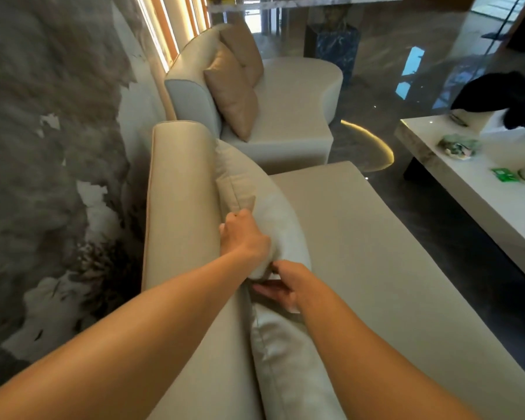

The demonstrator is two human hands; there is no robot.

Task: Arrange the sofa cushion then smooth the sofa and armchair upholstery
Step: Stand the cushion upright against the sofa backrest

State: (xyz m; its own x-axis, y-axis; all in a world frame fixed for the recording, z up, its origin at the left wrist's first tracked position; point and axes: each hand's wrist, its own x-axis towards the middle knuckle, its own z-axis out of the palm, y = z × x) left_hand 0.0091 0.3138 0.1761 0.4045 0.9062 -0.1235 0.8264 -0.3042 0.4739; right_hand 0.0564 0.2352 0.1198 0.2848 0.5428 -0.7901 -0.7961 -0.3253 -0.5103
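A pale beige sofa (361, 237) runs away from me, its backrest (179, 192) on the left. A cream cushion (264, 192) leans against the backrest. My left hand (243, 237) grips that cushion's upper near edge. My right hand (288, 286) pinches its lower near corner, fingers tucked in the gap above a second cream cushion (285, 359) that lies closer to me. Beyond the sofa stands a beige armchair (291, 95) with two tan cushions (234, 95) propped on its back.
A grey and white marble wall (52, 147) is close on the left. A white low table (467, 189) at right carries a dark cloth (503, 98), a green packet and small items. Glossy dark floor (376, 86) lies between the seats and the table.
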